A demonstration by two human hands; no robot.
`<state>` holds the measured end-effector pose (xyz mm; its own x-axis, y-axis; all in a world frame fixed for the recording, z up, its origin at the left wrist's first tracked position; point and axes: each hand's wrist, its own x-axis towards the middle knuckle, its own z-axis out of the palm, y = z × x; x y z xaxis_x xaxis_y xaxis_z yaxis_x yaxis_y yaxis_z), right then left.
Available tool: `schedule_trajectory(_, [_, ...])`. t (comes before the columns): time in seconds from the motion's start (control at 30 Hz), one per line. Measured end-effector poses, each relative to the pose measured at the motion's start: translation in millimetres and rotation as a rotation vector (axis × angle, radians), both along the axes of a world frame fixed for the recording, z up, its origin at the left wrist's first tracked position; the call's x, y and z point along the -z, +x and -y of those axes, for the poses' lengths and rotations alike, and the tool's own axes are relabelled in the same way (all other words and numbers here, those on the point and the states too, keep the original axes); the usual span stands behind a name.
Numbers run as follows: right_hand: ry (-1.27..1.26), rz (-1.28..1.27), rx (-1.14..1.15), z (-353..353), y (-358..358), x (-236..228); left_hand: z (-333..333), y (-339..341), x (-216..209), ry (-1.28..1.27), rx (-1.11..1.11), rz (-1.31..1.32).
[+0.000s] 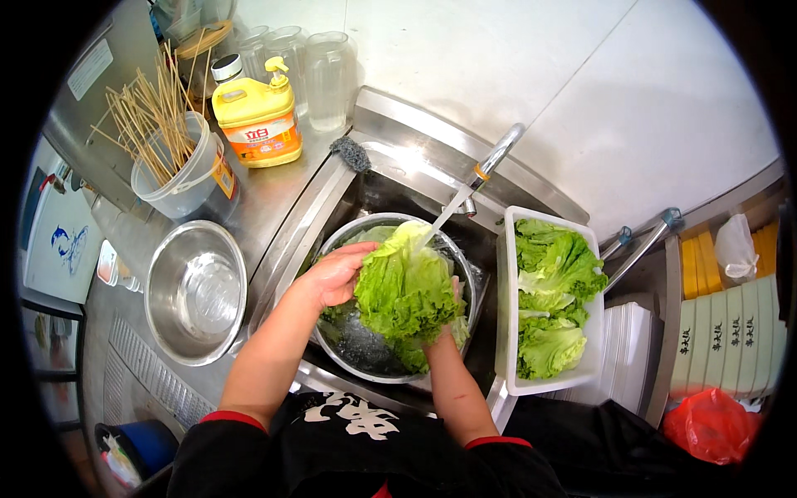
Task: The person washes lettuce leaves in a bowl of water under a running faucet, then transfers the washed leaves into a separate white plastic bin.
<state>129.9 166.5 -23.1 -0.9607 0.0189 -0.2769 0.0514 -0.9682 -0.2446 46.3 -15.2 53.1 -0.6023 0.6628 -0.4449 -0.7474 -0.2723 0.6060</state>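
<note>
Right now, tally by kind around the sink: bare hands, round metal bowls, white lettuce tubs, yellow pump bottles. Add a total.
Bare hands: 2, left hand and right hand
Round metal bowls: 2, counter bowl and sink bowl
White lettuce tub: 1
Yellow pump bottle: 1
Total: 6

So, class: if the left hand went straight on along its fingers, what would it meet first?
The lettuce: the left hand is touching its left edge, fingers pointing across it. How deep the leaves go is unclear.
</note>
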Motion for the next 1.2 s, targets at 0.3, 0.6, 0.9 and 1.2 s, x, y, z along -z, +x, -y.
schedule_trajectory(0.3, [0.387,-0.018,0.055,14,-1,0,-1,9,-14,0.293,0.013,0.038])
schedule_trajectory(0.6, [1.238,0.049,0.186,13,-11,-3,20,2,-1,0.296,-0.041,0.018])
schedule_trajectory(0.9, [0.357,-0.162,0.032,5,-4,-18,27,10,15,-0.770,-0.132,-0.829])
schedule_trajectory(1.2, [0.100,-0.311,0.002,-11,-26,39,-46,49,-50,-0.593,0.111,-1.184])
